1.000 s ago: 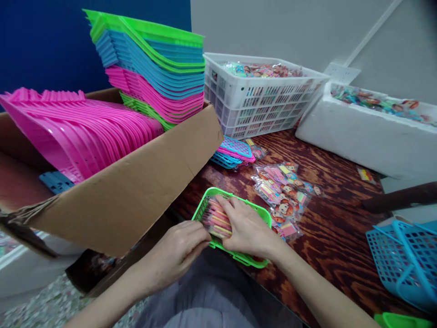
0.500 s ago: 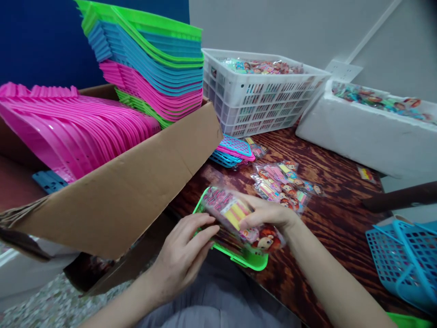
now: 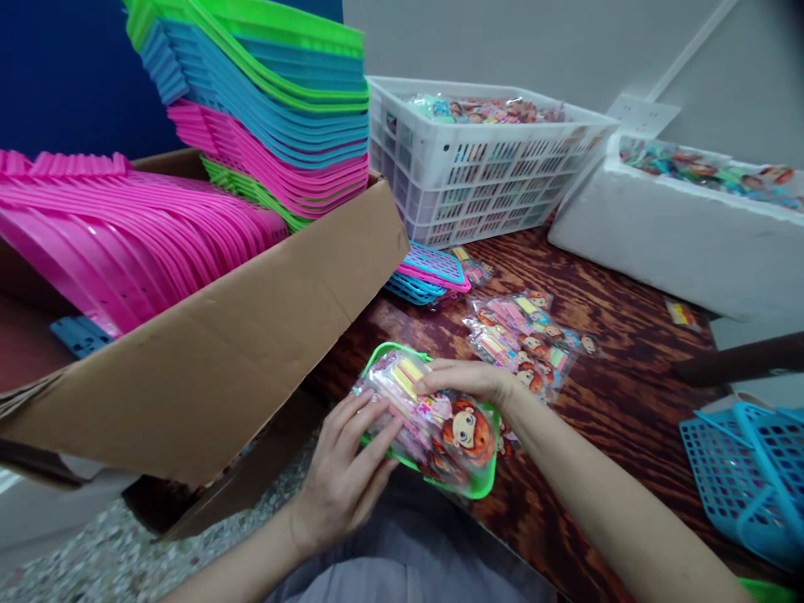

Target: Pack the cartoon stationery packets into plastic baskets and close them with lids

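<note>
A small green plastic basket lies at the near edge of the wooden table. A clear packet of cartoon-girl stationery rests on top of it. My left hand has its fingers stretched out and presses the packet's left end. My right hand lies curled over the packet's far edge, fingertips pinching it near the yellow strip. More such packets lie in a loose heap just beyond.
A cardboard box of stacked pink baskets fills the left, with a blue, pink and green stack behind. A white crate and a foam box hold packets. Blue baskets sit at right, small ones mid-table.
A second ago both hands pressed packets down in the basket. Then my right hand lifted a packet, turned it over, and it now lies face up on the basket.
</note>
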The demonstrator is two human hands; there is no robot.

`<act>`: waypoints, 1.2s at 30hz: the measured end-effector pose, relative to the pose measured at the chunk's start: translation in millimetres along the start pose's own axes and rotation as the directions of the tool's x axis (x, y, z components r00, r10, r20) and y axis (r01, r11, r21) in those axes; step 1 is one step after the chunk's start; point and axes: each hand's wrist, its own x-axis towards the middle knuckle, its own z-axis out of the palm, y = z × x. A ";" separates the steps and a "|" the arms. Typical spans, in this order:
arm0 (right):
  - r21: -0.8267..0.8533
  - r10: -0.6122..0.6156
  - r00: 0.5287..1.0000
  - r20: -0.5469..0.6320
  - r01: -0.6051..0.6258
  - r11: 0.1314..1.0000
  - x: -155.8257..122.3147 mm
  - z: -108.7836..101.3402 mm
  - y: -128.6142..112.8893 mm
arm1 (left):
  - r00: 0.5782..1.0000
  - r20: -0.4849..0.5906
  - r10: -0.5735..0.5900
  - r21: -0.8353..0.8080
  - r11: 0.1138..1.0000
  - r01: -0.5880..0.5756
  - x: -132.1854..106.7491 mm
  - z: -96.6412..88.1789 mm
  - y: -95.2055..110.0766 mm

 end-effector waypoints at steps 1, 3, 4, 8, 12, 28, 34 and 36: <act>-0.081 -0.017 0.999 -0.028 0.015 0.997 -2.4 0.2 -4.5 | 1.000 0.030 0.000 -0.001 1.000 0.000 -0.9 2.7 -1.0; -0.289 -0.072 0.991 -0.117 0.035 0.957 -9.5 3.7 -13.5 | 0.996 0.091 0.001 -0.005 1.000 -0.001 -1.9 6.9 -2.9; -0.422 -0.117 0.975 -0.186 0.028 0.906 -13.7 6.9 -17.4 | 0.993 0.116 0.000 -0.009 1.000 0.001 -2.1 8.2 -3.4; -0.791 -0.312 0.855 -0.415 -0.169 0.588 -26.4 26.6 -22.6 | 0.991 0.132 -0.023 -0.016 1.000 0.026 -2.2 7.7 -3.0; -0.888 -0.391 0.833 -0.392 -0.230 0.399 -19.1 49.4 -5.5 | 0.996 0.075 -0.041 -0.045 0.998 0.044 -1.3 5.1 -1.9; -0.927 -0.586 0.732 -0.347 -0.174 0.331 -14.3 64.0 40.3 | 0.965 0.237 -0.109 0.069 0.993 0.095 12.4 2.4 14.9; -0.903 -0.620 0.669 -0.409 -0.197 0.382 -33.7 75.2 34.4 | 0.974 0.220 -0.052 0.047 0.998 0.043 28.8 -6.6 10.8; -0.904 -0.598 0.705 -0.382 -0.151 0.399 -41.5 79.4 30.6 | 0.972 0.230 -0.040 0.047 0.998 0.030 33.8 -6.9 8.8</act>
